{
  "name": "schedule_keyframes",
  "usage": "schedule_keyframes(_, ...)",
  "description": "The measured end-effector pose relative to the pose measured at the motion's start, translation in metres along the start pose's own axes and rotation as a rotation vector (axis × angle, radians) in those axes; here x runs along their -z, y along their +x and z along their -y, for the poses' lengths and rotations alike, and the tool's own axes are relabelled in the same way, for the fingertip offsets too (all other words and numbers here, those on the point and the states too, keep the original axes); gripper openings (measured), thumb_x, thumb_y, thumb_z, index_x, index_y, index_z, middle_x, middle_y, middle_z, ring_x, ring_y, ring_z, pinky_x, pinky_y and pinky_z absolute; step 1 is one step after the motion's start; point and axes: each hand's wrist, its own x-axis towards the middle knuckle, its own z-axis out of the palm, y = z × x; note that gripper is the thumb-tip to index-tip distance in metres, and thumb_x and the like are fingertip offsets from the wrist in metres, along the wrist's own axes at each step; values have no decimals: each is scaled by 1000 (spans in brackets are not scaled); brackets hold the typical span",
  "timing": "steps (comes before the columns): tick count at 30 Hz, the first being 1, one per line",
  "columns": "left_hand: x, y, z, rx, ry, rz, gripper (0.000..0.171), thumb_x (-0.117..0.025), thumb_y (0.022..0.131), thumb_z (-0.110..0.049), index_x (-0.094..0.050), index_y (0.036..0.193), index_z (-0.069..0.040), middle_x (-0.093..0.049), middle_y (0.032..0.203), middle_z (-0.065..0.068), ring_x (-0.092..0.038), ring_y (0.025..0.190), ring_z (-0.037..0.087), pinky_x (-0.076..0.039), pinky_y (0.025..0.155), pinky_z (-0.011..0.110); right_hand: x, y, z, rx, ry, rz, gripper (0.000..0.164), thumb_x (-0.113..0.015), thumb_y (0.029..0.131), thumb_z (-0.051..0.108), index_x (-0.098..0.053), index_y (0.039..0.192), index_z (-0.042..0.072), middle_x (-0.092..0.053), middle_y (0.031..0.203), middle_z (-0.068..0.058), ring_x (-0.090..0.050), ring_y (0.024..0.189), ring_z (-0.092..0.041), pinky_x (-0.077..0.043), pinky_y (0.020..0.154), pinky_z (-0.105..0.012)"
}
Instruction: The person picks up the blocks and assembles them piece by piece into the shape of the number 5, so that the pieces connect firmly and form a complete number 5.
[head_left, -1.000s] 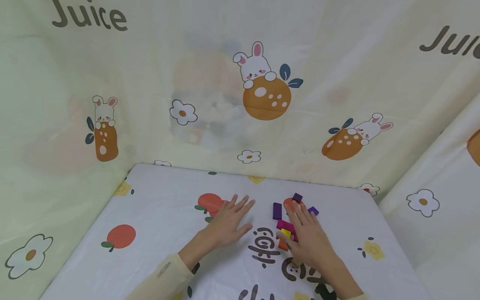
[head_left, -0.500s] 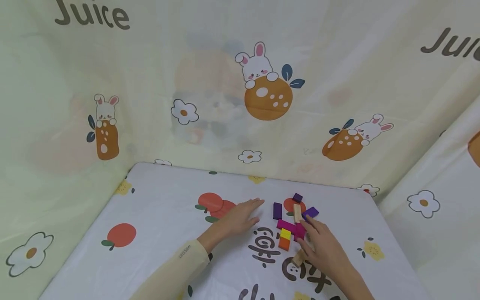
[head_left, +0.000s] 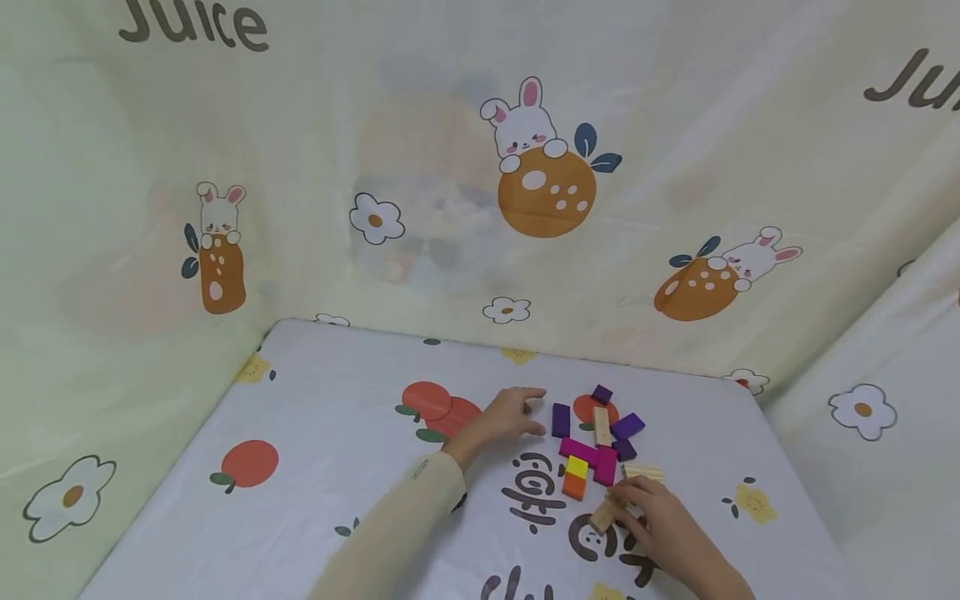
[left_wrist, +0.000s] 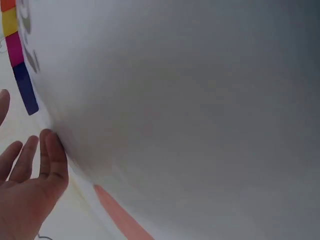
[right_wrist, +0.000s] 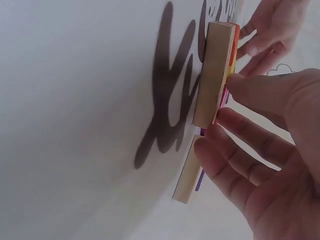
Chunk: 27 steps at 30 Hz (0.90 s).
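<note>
In the head view my right hand (head_left: 663, 521) bends over a plain wooden block (head_left: 604, 515), thumb and index finger at its upper end and side. The right wrist view has this wooden block (right_wrist: 215, 75) lying on the cloth, fingertips against it. Beside the same fingers lies another pale wooden piece (head_left: 643, 474), partly covered by them. My left hand (head_left: 508, 415) is held just left of a dark purple block (head_left: 561, 420), thumb and index apart with nothing between them. In the left wrist view its fingers (left_wrist: 52, 155) are loosely bent.
Around the hands lie magenta blocks (head_left: 605, 465), a yellow and orange pair (head_left: 575, 477), an upright-pointing wooden block (head_left: 602, 427) and several purple blocks (head_left: 627, 426). The white printed tablecloth (head_left: 337, 433) meets a hanging printed curtain (head_left: 427, 275) at the back.
My right hand has drawn back from over the blocks to the nearer wooden block, uncovering the pile. My left hand has moved right towards the dark purple block, its fingers bending.
</note>
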Motion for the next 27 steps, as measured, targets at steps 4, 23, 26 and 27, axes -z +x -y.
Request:
schedule_keyframes(4, -3, 9, -6, 11, -4, 39, 72, -84, 90, -11, -55, 155, -15, -66, 143, 10, -64, 108, 19, -57, 85, 27, -2, -2, -2, 12, 0, -5, 26, -83, 90, 9, -79, 115, 15, -71, 119, -2, -66, 106, -16, -63, 83, -29)
schedule_keyframes(23, -18, 20, -17, -67, 252, 72, 67, -86, 88, -14, -61, 150, -12, -61, 152, 8, -54, 139, 24, -44, 121, 34, -5, 5, -7, -53, 20, 28, 32, -82, 89, 1, -79, 120, 8, -65, 116, -3, -60, 89, -11, -58, 73, -21)
schedule_keyframes(26, -17, 20, -13, -81, 240, 60, 66, -86, 87, -12, -62, 149, -11, -63, 149, 9, -57, 133, 23, -47, 117, 33, -5, 6, -10, -64, 50, 20, 28, -83, 88, 1, -80, 115, 9, -65, 112, -2, -57, 84, -9, -52, 67, -18)
schedule_keyframes(27, -16, 20, -11, -82, 223, 56, 65, -86, 87, -11, -63, 148, -10, -63, 148, 9, -59, 130, 23, -48, 115, 33, -4, 6, -11, -73, 64, 19, 27, -83, 88, 2, -81, 114, 9, -65, 110, -1, -57, 83, -9, -51, 66, -18)
